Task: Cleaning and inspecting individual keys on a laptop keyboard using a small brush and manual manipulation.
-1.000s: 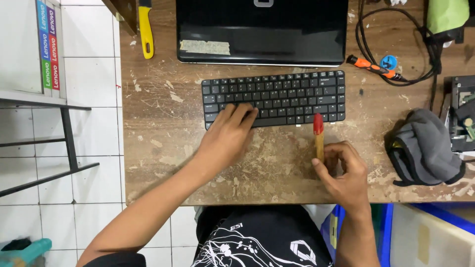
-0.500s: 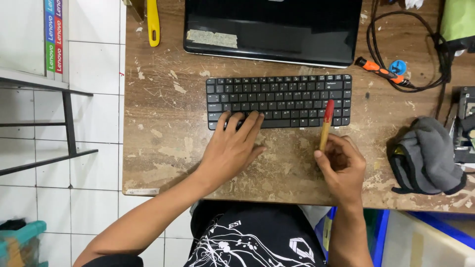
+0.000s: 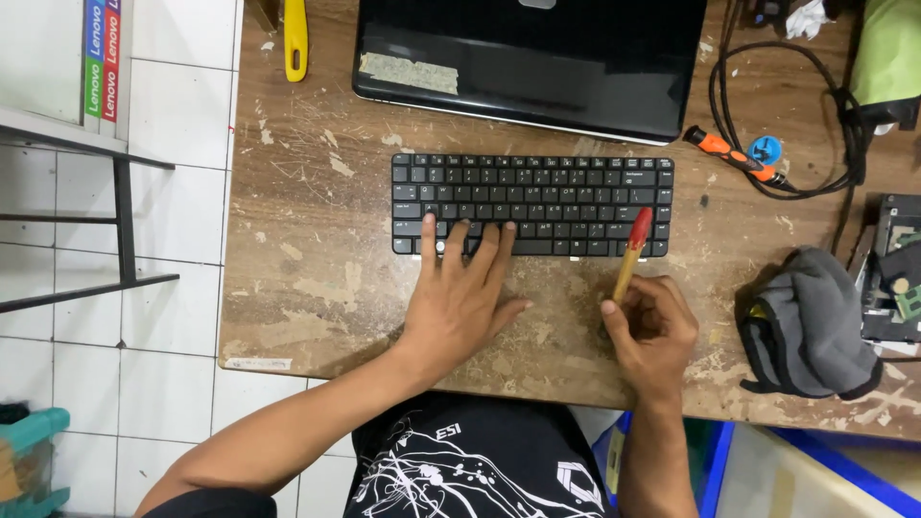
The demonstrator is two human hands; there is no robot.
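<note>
Closed black laptop point(image 3: 532, 62) at the far edge of my bench, a pale rectangular label point(image 3: 408, 73) stuck on its lid, left side. Upright narrow strips point(image 3: 104, 59), blue, green and red, at upper left beyond the bench. White sticker point(image 3: 257, 364) on the bench's near-left edge.

Bright, even light falls from overhead, with soft, short shadows under the left hand point(image 3: 460, 302) on the tabletop point(image 3: 307, 288). The laptop lid point(image 3: 528, 58) shows faint sheen. Focus is sharp; edges bow slightly.
</note>
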